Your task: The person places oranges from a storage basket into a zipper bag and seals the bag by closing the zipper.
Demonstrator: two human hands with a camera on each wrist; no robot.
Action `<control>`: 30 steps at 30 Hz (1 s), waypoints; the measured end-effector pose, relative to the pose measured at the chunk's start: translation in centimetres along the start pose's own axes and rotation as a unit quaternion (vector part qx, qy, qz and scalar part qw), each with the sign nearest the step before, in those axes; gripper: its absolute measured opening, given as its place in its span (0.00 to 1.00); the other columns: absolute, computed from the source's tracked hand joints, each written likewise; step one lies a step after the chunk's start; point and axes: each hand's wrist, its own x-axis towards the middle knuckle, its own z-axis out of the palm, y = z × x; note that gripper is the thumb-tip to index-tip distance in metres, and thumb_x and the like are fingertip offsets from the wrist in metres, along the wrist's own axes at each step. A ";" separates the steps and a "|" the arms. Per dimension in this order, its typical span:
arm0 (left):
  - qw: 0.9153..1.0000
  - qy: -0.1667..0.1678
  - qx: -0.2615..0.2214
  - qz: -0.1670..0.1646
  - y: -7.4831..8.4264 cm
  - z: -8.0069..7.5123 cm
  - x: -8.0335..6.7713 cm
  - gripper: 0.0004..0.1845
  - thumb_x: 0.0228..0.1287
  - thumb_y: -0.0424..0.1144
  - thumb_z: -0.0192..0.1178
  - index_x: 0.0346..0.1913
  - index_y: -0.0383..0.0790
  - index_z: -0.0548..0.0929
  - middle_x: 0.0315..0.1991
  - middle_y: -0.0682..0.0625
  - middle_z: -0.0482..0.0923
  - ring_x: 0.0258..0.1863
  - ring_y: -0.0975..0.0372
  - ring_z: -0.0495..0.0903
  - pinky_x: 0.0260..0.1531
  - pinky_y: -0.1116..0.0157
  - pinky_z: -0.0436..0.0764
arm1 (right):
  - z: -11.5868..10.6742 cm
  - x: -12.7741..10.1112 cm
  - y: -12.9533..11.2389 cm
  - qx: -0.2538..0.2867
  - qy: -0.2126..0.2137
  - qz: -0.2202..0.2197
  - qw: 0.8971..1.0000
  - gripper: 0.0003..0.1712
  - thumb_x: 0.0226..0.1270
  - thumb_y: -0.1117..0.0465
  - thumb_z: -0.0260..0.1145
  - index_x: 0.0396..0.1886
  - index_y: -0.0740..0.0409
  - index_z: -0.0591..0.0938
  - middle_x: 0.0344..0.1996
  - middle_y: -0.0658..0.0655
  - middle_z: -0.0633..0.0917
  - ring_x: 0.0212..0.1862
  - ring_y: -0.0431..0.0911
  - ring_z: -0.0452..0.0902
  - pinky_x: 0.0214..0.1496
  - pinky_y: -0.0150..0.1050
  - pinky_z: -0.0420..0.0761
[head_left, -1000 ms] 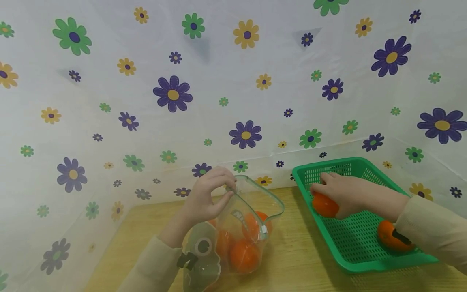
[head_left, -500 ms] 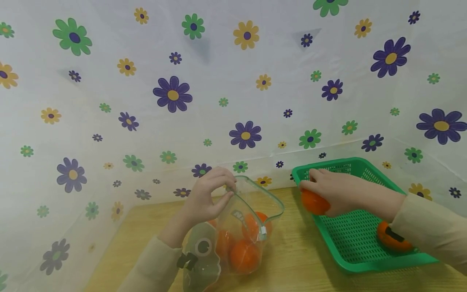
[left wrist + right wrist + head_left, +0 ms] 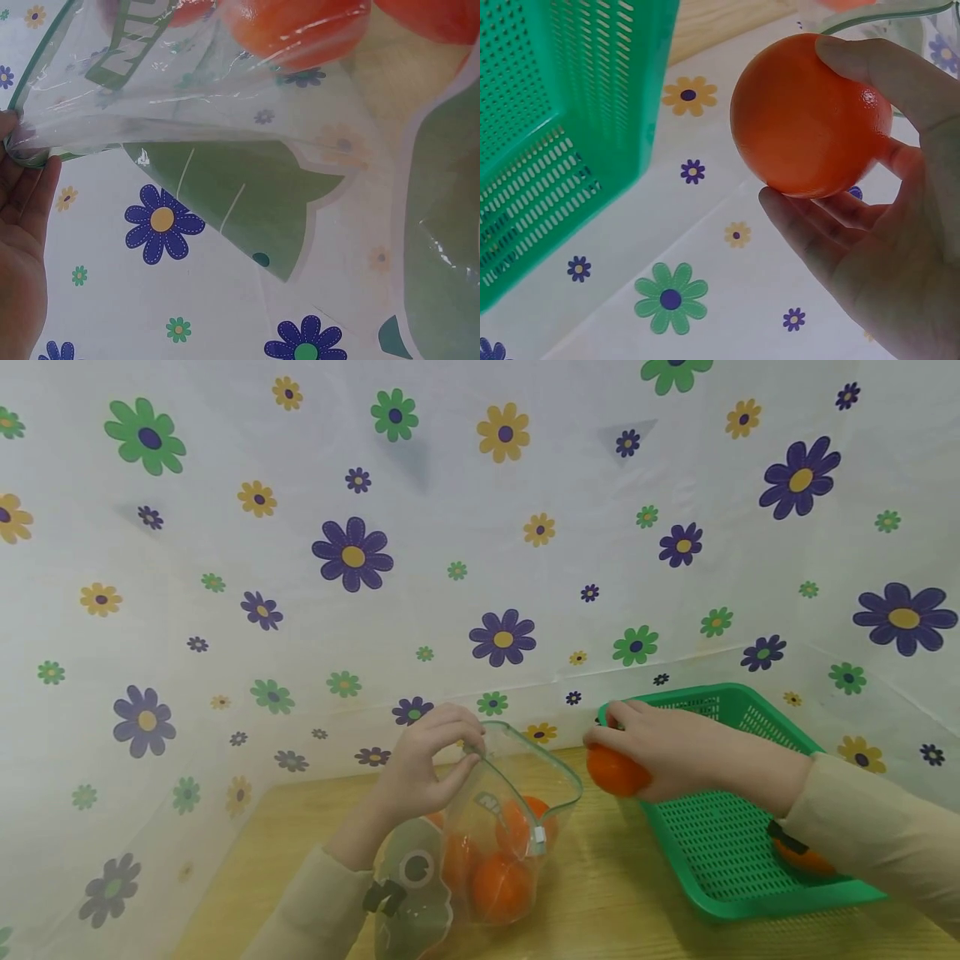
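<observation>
A clear plastic zip bag [image 3: 517, 802] with green print stands open on the wooden table and holds several orange fruits [image 3: 501, 885]. My left hand [image 3: 431, 760] pinches the bag's rim [image 3: 30, 146] and holds its mouth open. My right hand [image 3: 660, 752] grips an orange fruit [image 3: 615, 770] [image 3: 810, 116] in the air, just past the left rim of the green basket [image 3: 750, 893] and to the right of the bag's mouth. One more orange fruit [image 3: 802, 857] lies in the basket, partly hidden behind my right sleeve.
A floral plastic sheet [image 3: 480, 568] forms walls close behind and to both sides of the table [image 3: 600, 910]. The green perforated basket [image 3: 547, 135] takes up the right side. Bare wood shows between the bag and the basket.
My right hand has lifted the orange fruit out of the basket and carried it left toward the bag. The left hand and the bag have stayed put.
</observation>
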 end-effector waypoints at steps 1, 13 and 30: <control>1.000 0.000 0.000 0.000 0.0 0.0 0.0 0.11 0.56 0.20 0.66 0.35 0.40 0.84 0.39 0.45 0.86 0.46 0.56 0.82 0.54 0.62 0.83 | 0.0 0.1 -0.1 -0.001 0.003 -0.001 1.000 0.40 0.48 0.58 0.86 0.61 0.43 0.77 0.48 0.55 0.78 0.48 0.49 0.78 0.41 0.45 0.88; 1.000 0.004 0.001 0.008 0.5 -0.3 0.3 0.11 0.56 0.20 0.67 0.35 0.40 0.84 0.39 0.47 0.85 0.46 0.55 0.82 0.58 0.64 0.82 | -0.4 1.7 -1.5 -0.001 0.022 -0.003 1.000 0.43 0.49 0.57 0.87 0.64 0.41 0.75 0.53 0.55 0.79 0.52 0.50 0.79 0.43 0.44 0.90; 1.000 0.010 -0.002 0.015 0.6 -0.7 0.8 0.12 0.55 0.19 0.67 0.35 0.40 0.84 0.39 0.44 0.86 0.46 0.55 0.82 0.58 0.66 0.81 | -0.3 4.4 -3.5 -0.009 0.052 -0.054 0.997 0.46 0.51 0.49 0.87 0.68 0.45 0.74 0.57 0.56 0.79 0.54 0.50 0.82 0.51 0.43 0.90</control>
